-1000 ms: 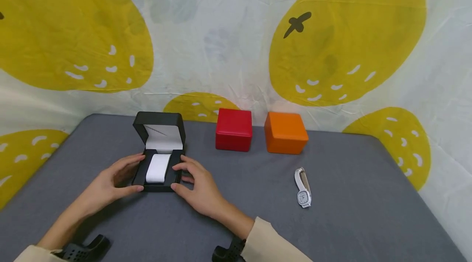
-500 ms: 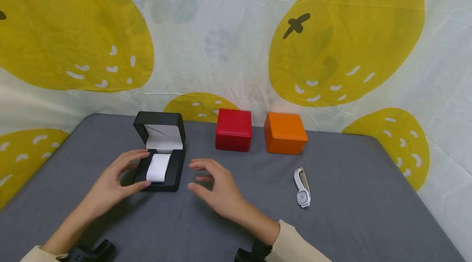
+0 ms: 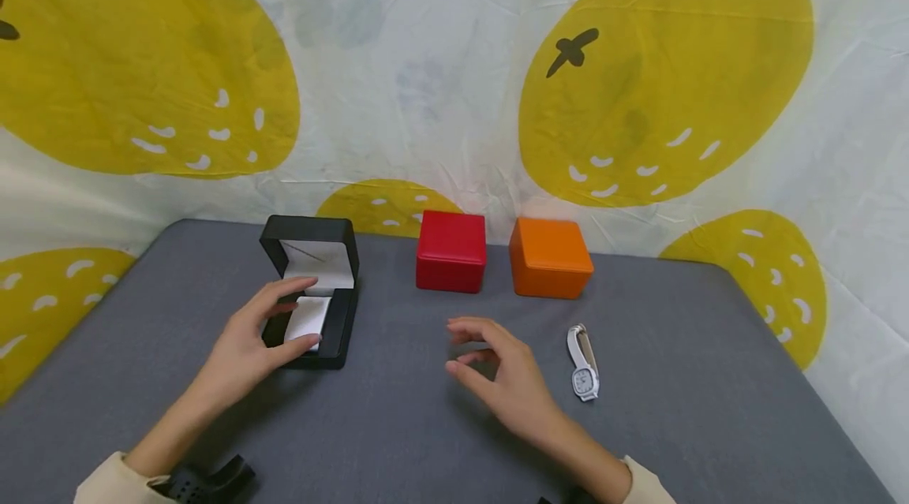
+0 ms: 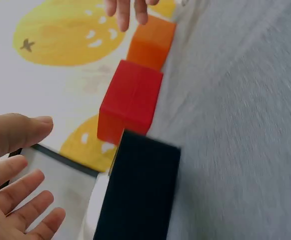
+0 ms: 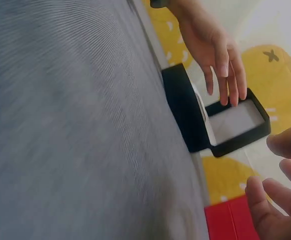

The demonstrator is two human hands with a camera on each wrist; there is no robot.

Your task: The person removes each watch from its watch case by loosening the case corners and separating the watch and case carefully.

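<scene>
A black watch box (image 3: 308, 228) stands with its lid raised at the left of the grey table, a white cushion (image 3: 307, 321) inside it. Over the front part of this box is my left hand (image 3: 245, 342), thumb and fingers apart; in the right wrist view the left hand (image 5: 210, 47) is above the cushion with nothing in its grasp. My right hand (image 3: 507, 382) is over the table between the box and a white wristwatch (image 3: 585, 379), its fingers loosely bent around nothing. The wristwatch lies on its side at the right, its strap forming a loop.
Toward the back of the table sit a closed red box (image 3: 450, 250) and, to its right, a closed orange box (image 3: 550, 255). Behind the table (image 3: 710, 378) hangs a white cloth (image 3: 440, 39) with large yellow fruit prints.
My right hand has let go of the watch box's right side and moved right toward the wristwatch. My left hand has come off the left side and shifted right over the cushion.
</scene>
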